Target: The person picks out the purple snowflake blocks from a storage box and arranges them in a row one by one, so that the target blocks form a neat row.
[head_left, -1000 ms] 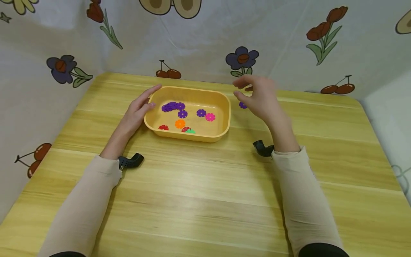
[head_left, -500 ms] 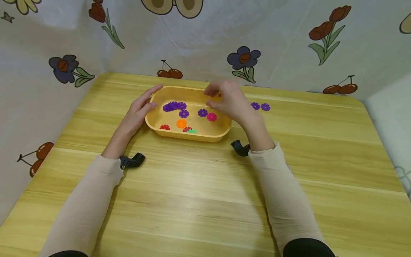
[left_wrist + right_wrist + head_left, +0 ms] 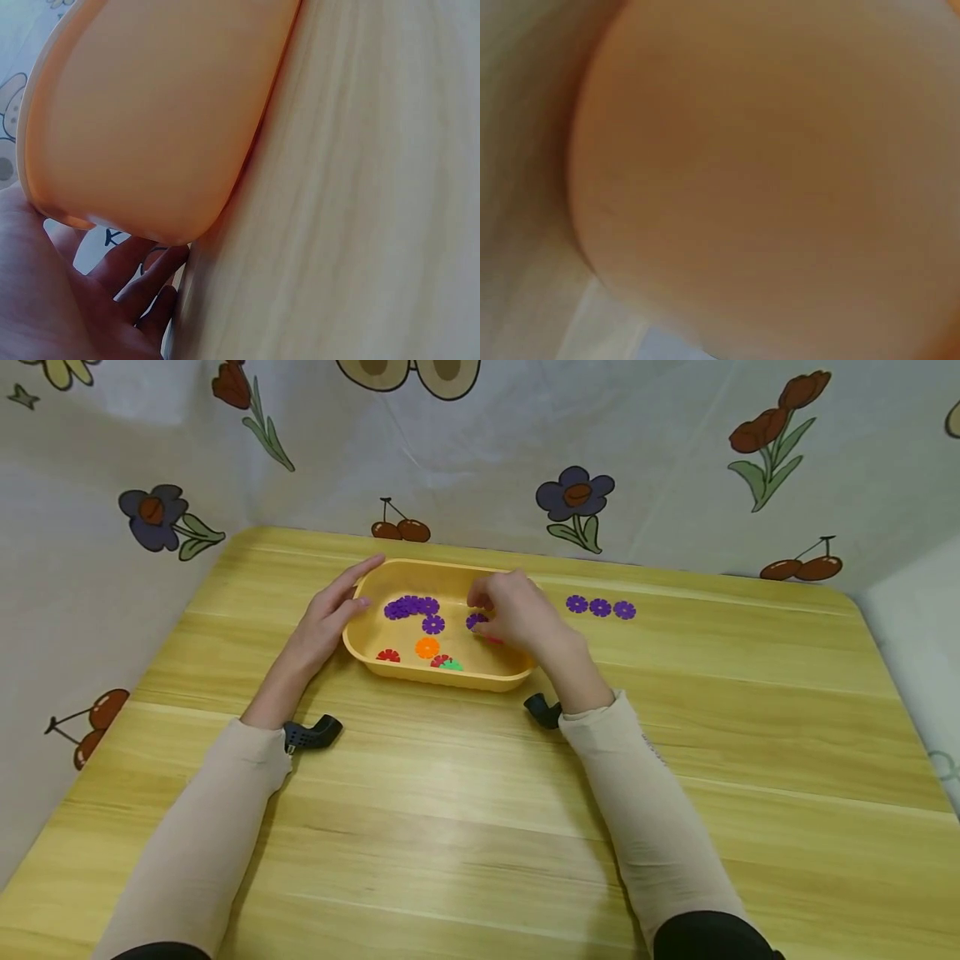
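Observation:
A yellow plastic tub (image 3: 442,675) stands toward the back of the table. Its left end is held by my left hand (image 3: 322,618), thumb over the rim and fingers along the outside wall; the left wrist view shows these fingers (image 3: 154,281) against the tub. My right hand (image 3: 517,614) reaches inside at the right end, thumb and fingers apart around a purple flower-shaped disc (image 3: 476,622) on the bottom. A pink disc (image 3: 495,641) is mostly hidden under that hand. Other purple discs (image 3: 408,606) lie clustered at the tub's left. The right wrist view is blurred, showing mainly the tub wall (image 3: 765,180).
Three purple discs (image 3: 600,607) lie in a row on the table right of the tub. Inside it are also an orange disc (image 3: 427,647), a red one (image 3: 387,655) and a green one (image 3: 451,665). A patterned cloth (image 3: 480,460) hangs behind the wooden table (image 3: 420,810).
My right hand has moved left from above the row of discs and down into the tub, uncovering the three purple discs. My left hand keeps its place on the tub.

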The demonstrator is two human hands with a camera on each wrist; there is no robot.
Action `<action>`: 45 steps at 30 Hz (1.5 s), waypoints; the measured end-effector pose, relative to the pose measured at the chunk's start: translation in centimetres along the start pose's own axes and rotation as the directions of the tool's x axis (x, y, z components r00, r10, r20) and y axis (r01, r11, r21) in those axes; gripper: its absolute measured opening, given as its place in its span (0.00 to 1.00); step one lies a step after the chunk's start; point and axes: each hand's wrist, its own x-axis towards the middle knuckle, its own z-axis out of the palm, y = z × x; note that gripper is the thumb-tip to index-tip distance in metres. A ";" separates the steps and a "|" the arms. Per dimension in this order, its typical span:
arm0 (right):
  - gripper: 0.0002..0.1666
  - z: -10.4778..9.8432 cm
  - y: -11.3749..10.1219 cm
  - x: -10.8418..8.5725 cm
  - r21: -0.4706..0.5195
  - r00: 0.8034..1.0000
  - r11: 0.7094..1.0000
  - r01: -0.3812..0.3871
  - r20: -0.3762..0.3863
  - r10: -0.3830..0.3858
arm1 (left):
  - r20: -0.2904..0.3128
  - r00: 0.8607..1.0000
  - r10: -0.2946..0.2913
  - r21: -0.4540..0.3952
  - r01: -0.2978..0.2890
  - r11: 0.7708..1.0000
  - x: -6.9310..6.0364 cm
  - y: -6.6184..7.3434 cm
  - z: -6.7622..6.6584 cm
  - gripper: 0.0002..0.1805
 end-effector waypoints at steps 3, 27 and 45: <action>0.19 0.5 0.0 0.1 -0.061 1.000 0.998 0.003 -0.017 -0.004 | 0.001 1.000 0.005 -0.002 -0.005 1.000 0.0 -0.1 0.0 0.30; 0.15 1.2 -0.2 0.0 -0.126 0.993 0.991 0.032 -0.109 -0.046 | 0.004 1.000 0.004 -0.024 -0.004 1.000 0.0 -0.3 -0.1 0.31; 0.17 0.1 0.0 -0.5 0.123 0.981 0.988 0.089 -0.183 -0.066 | 0.009 1.000 -0.006 -0.033 0.006 0.999 -0.1 0.1 0.0 0.30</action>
